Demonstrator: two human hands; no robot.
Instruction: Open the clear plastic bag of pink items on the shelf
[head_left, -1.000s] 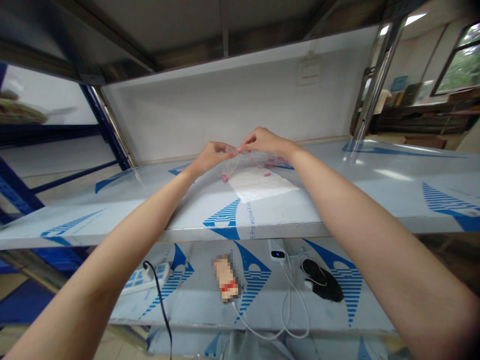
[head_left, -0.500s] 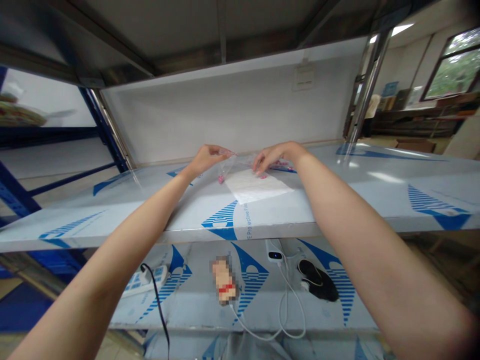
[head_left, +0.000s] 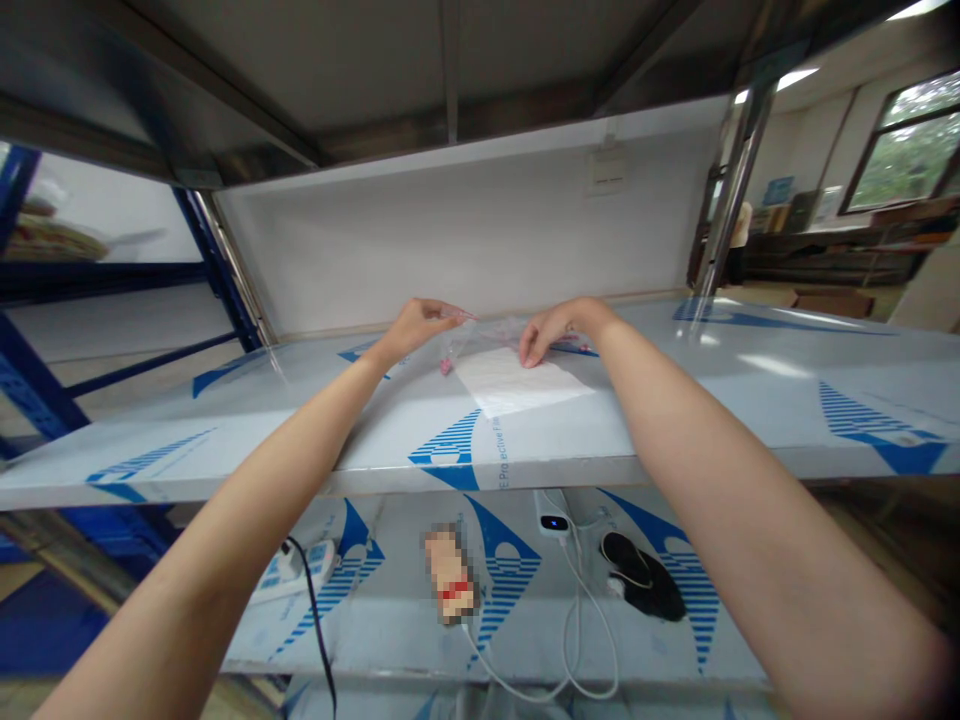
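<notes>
My left hand [head_left: 424,325] pinches the top edge of a clear plastic bag [head_left: 457,348], which has a pink line along its mouth. Low in the bag's left corner lies a small pink piece [head_left: 446,367]. Just to the right, my right hand [head_left: 547,335] has its fingertips pressed together on a white sheet [head_left: 525,387] lying flat on the shelf. Whatever is between those fingertips is hidden. Behind the right hand lies more clear plastic with pink bits [head_left: 583,348], partly covered by the fingers.
The film-covered metal shelf [head_left: 375,440] has another shelf [head_left: 375,70] low overhead. On the level below are a blurred-out phone-like object [head_left: 451,578] on a white cable, a white device with a small display [head_left: 553,522], a black object [head_left: 649,580] and a power strip [head_left: 300,570].
My right fingertips have come down and closed over the spot where a small pink piece showed on the sheet. My left hand keeps its hold on the bag. The view has shifted slightly.
</notes>
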